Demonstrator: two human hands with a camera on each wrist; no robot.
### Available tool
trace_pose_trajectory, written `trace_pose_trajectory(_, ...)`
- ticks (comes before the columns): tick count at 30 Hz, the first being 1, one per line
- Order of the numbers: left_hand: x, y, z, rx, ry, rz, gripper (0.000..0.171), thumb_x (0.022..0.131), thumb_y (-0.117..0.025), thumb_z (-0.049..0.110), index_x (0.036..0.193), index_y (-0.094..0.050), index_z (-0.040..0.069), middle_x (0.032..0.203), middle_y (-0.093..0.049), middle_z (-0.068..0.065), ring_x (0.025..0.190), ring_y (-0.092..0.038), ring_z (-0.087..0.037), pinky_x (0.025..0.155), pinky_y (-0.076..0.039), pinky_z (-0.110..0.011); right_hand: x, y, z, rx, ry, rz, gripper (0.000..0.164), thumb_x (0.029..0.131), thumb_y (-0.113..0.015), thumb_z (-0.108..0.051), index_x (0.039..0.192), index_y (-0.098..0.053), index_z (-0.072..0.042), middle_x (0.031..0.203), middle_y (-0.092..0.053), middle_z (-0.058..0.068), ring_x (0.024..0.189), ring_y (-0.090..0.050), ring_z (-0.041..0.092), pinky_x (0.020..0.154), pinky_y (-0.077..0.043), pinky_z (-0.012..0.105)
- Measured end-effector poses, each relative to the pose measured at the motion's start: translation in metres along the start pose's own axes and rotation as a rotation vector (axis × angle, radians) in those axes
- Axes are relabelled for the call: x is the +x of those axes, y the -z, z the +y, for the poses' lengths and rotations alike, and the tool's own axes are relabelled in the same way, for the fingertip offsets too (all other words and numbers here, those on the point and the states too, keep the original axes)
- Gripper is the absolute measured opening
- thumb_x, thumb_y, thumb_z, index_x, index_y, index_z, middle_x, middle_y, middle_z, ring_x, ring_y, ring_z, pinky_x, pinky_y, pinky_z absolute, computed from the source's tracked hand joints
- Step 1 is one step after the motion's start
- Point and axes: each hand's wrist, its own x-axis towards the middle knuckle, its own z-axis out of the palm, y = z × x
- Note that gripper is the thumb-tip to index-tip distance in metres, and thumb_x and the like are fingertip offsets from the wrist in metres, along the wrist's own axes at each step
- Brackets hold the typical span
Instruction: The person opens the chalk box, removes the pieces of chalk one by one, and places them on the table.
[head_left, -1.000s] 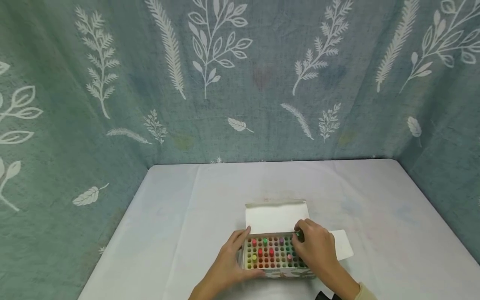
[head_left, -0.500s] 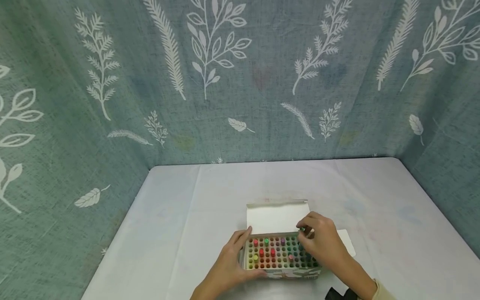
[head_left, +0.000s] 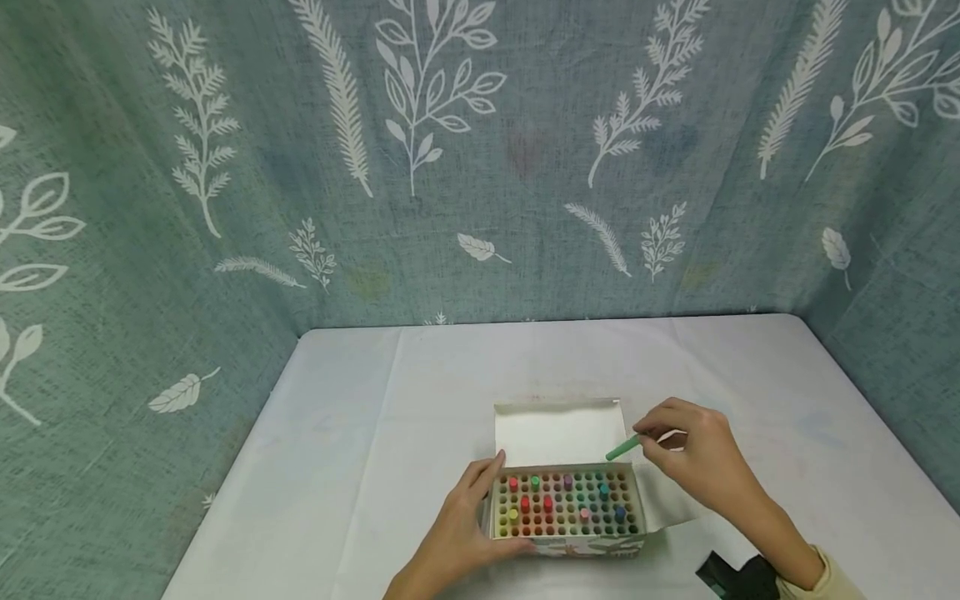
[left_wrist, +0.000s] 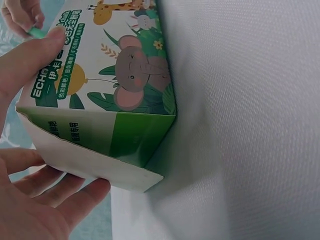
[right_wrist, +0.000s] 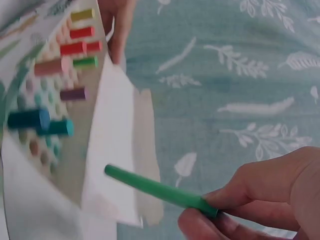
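Hands well apart. Right hand (head_left: 697, 446) pinches a green chalk stick (right_wrist: 155, 187) between thumb and fingers; left hand (head_left: 467, 521) grips the left end of the chalk box (head_left: 585, 547), which sits on the white-covered bench (head_left: 360, 483). Stick is out of the box, tilted, near the right edge of the raised lid (head_left: 558, 433); can't tell if the tip touches it.

Head view gives the grid of holes, nine sticks standing in it: three red, one each yellow, light green, purple, pink, teal, blue. Right wrist view alone shows nearly the whole green stick, held by one end.

Only left wrist view shows the printed front: elephant (left_wrist: 137, 72), giraffe, rabbit, lettering. Also the left thumb on that face, fingers behind an open end flap (left_wrist: 90, 155). A black object (head_left: 738, 577) by the right sleeve (head_left: 821, 579) shows in head view only; can't identify. Leaf-patterned curtain (head_left: 525, 183) behind.
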Motion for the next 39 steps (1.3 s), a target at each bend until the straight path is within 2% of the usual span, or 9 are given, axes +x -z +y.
trace_pose_trajectory(7, 0.002, -0.001, 0.0, -0.015, 0.018, 0.006, 0.107, 0.064, -0.082, 0.052, 0.148, -0.032, 0.009, 0.133, -0.044, -0.001, 0.118, -0.049, -0.022, 0.093, -0.049, -0.041, 0.002, 0.021, 0.014, 0.029, -0.029, 0.022, 0.024, 0.075, -0.072, 0.009, 0.086, -0.072, -0.012, 0.087, -0.065, -0.002, 0.074, -0.063, 0.007, 0.062, -0.055, 0.02)
trace_pose_trajectory(15, 0.002, -0.002, -0.002, -0.034, 0.038, -0.01, 0.108, 0.064, -0.081, 0.054, 0.149, -0.03, 0.012, 0.134, -0.043, 0.0, 0.118, -0.049, -0.021, 0.094, -0.048, -0.041, 0.003, 0.041, 0.03, 0.052, -0.151, 0.017, 0.012, 0.08, -0.074, -0.003, 0.09, -0.074, -0.011, 0.091, -0.067, 0.002, 0.078, -0.063, 0.005, 0.068, -0.054, 0.016)
trace_pose_trajectory(21, 0.003, -0.002, -0.003, -0.03, 0.039, -0.016, 0.108, 0.064, -0.08, 0.056, 0.149, -0.029, 0.011, 0.135, -0.042, 0.0, 0.12, -0.048, -0.021, 0.095, -0.048, -0.042, 0.002, 0.051, 0.044, 0.088, -0.228, 0.007, 0.013, 0.082, -0.074, -0.01, 0.095, -0.073, -0.008, 0.093, -0.068, 0.006, 0.081, -0.063, 0.004, 0.069, -0.053, 0.016)
trace_pose_trajectory(29, 0.003, -0.001, -0.001, -0.037, 0.058, -0.017, 0.109, 0.064, -0.081, 0.054, 0.149, -0.03, 0.011, 0.134, -0.042, -0.001, 0.121, -0.047, -0.022, 0.096, -0.047, -0.044, 0.002, 0.056, 0.062, 0.224, -0.338, -0.006, 0.026, 0.084, -0.072, -0.012, 0.103, -0.068, 0.006, 0.091, -0.069, 0.003, 0.078, -0.068, 0.01, 0.07, -0.055, 0.019)
trace_pose_trajectory(35, 0.003, -0.002, -0.002, -0.059, 0.059, -0.016, 0.109, 0.065, -0.081, 0.054, 0.15, -0.028, 0.012, 0.135, -0.041, -0.001, 0.121, -0.047, -0.022, 0.096, -0.047, -0.044, 0.002, 0.056, 0.077, 0.308, -0.402, -0.011, 0.03, 0.087, -0.069, -0.011, 0.108, -0.065, 0.01, 0.091, -0.07, -0.001, 0.079, -0.069, 0.012, 0.073, -0.054, 0.018)
trace_pose_trajectory(39, 0.003, -0.002, -0.002, -0.06, 0.046, -0.017, 0.108, 0.065, -0.081, 0.053, 0.15, -0.028, 0.011, 0.135, -0.041, -0.001, 0.12, -0.047, -0.022, 0.094, -0.048, -0.042, 0.0, 0.056, 0.087, 0.327, -0.443, -0.018, 0.034, 0.089, -0.068, -0.011, 0.112, -0.062, 0.013, 0.093, -0.07, -0.001, 0.081, -0.069, 0.011, 0.074, -0.053, 0.016)
